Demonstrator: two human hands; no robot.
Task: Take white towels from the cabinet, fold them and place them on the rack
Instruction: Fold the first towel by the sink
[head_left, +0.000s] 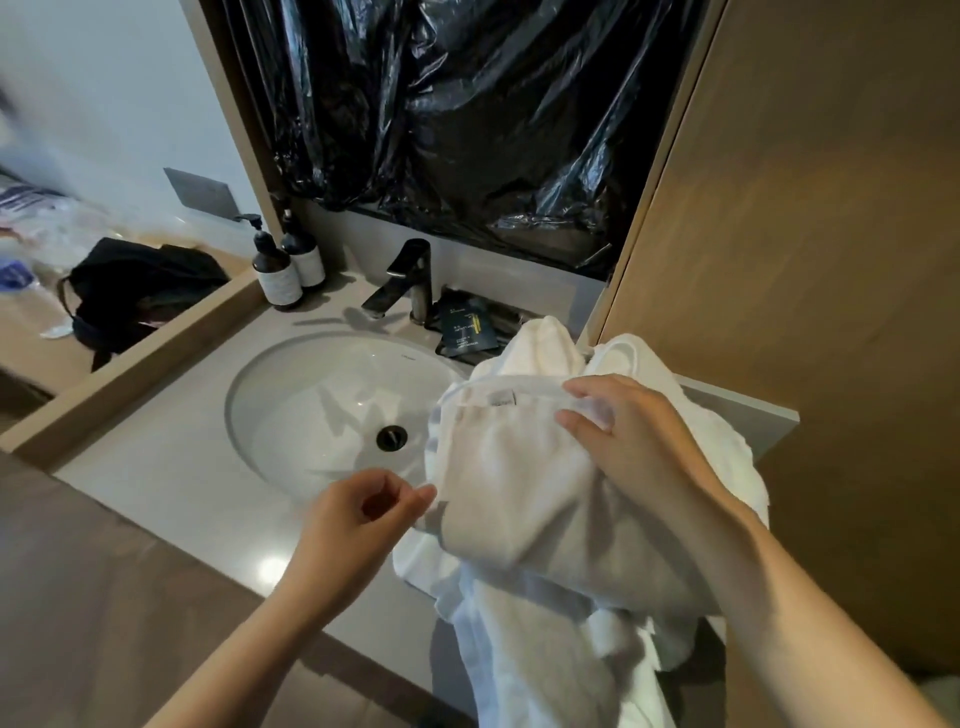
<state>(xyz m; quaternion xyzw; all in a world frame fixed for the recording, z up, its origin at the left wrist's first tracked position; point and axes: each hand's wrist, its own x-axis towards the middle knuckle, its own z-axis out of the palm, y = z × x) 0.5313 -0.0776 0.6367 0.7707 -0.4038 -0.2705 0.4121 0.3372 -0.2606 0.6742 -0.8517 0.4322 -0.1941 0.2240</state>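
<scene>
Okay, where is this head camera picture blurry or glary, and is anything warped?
Head view: motion smear at the far left edge; bright glare spot on the countertop near the left hand; sheen on the black plastic sheet; wide-angle bending of the wood panel; the white towel looks washed out, with soft shadows in the sink.

Two bare forearms are showing in my headcam feed, both uncovered right to the bottom edge of the frame, with no sleeve or cuff appearing on either. The left hand (358, 512) is wearing no glove, ring or watch that I am seeing; the right hand (631, 441) is going equally unadorned, its wrist bare.
</scene>
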